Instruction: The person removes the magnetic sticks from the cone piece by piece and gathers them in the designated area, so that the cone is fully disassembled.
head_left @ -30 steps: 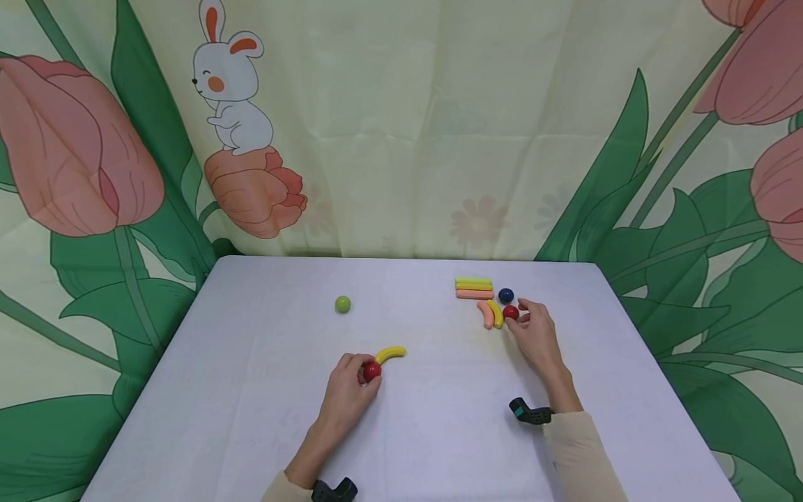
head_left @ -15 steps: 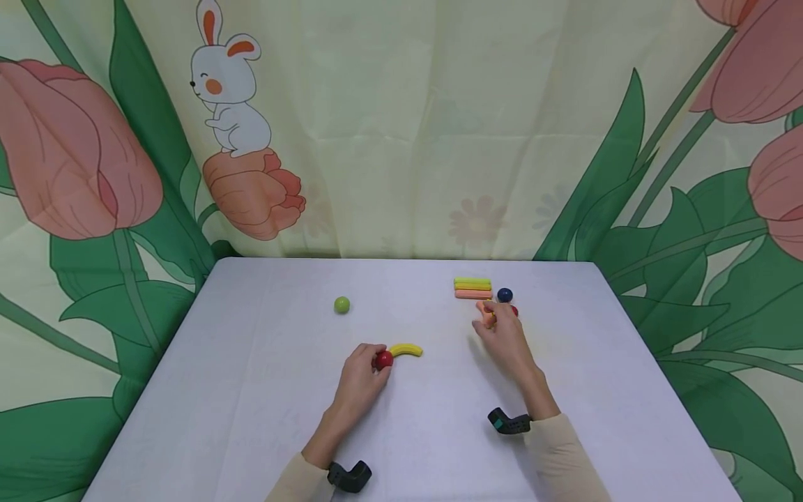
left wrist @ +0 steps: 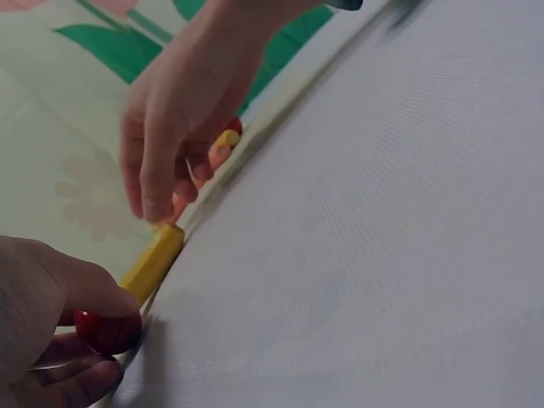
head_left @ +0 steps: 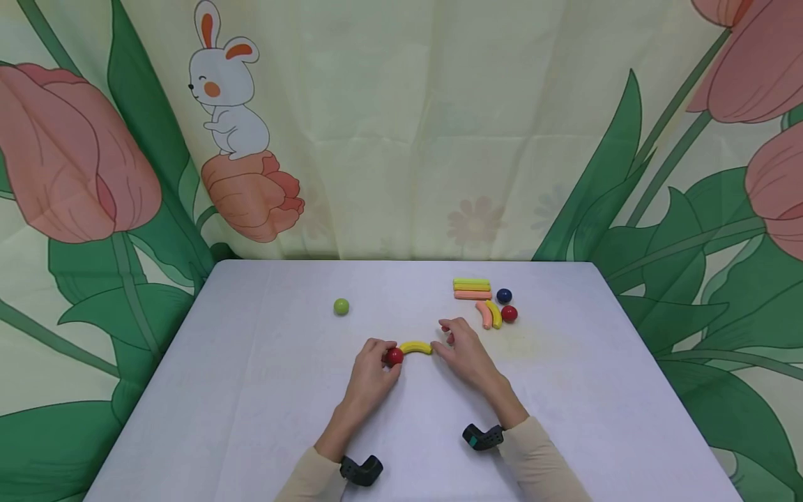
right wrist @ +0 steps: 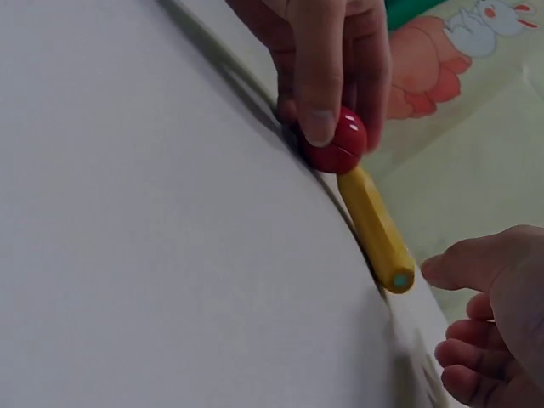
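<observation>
In the head view my left hand point(head_left: 370, 373) pinches a red ball point(head_left: 394, 356) between thumb and fingers. One end of a curved yellow stick point(head_left: 416, 346) meets that ball, and the stick points right. My right hand point(head_left: 469, 354) is at the stick's free end, its thumb tip very close to it, fingers loosely bent with nothing between them. In the right wrist view a small teal spot shows on the end face of the yellow stick point(right wrist: 374, 225), and a narrow gap separates it from the thumb point(right wrist: 450, 265).
Farther right lie straight lime, yellow and pink sticks point(head_left: 472, 295), a dark blue ball point(head_left: 504, 295) and a second red ball point(head_left: 509, 314). Beside them are curved pink point(head_left: 484, 315) and yellow point(head_left: 494, 314) sticks. A green ball point(head_left: 341, 307) sits at back left on the white table point(head_left: 251, 390).
My right hand has come left and nearer from the group of sticks and balls to the yellow stick's end. My left hand has shifted the red ball and yellow stick right and slightly back.
</observation>
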A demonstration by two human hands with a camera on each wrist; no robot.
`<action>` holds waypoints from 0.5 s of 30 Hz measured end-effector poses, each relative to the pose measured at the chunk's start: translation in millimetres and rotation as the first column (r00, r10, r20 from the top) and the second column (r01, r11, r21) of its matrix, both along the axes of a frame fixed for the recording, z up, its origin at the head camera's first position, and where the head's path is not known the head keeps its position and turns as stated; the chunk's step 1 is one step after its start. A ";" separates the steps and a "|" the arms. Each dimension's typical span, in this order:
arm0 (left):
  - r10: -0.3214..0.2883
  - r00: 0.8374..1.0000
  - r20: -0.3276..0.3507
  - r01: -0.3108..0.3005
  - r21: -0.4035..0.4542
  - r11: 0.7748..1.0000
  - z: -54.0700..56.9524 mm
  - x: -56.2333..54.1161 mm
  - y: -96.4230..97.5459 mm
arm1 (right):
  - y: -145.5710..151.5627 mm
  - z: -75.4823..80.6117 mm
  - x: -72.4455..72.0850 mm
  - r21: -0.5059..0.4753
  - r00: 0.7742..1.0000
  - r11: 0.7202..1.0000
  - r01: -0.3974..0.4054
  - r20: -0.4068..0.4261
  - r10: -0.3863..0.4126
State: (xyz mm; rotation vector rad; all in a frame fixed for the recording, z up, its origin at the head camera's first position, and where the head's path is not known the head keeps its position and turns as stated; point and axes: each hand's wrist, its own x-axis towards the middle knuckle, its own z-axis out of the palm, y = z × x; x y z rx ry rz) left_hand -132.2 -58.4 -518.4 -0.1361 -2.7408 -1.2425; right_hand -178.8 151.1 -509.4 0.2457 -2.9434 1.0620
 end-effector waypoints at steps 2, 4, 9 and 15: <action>-0.002 1.000 -0.005 0.002 -0.002 1.000 -0.5 -0.2 0.7 | -5.6 -2.2 1.3 0.004 1.000 1.000 -0.019 0.015 0.019; -0.002 1.000 -0.011 0.002 -0.001 1.000 -0.8 -0.4 0.7 | -10.5 -3.9 2.3 0.008 0.999 0.999 -0.040 0.015 0.040; -0.010 1.000 -0.014 0.010 0.002 1.000 -2.3 -0.8 -1.1 | -19.3 -6.5 3.3 0.037 0.996 0.995 -0.088 -0.001 0.088; -0.010 1.000 -0.020 0.010 0.005 1.000 -5.3 -2.0 -2.8 | -24.2 -6.0 4.8 0.054 0.994 0.993 -0.105 -0.030 0.107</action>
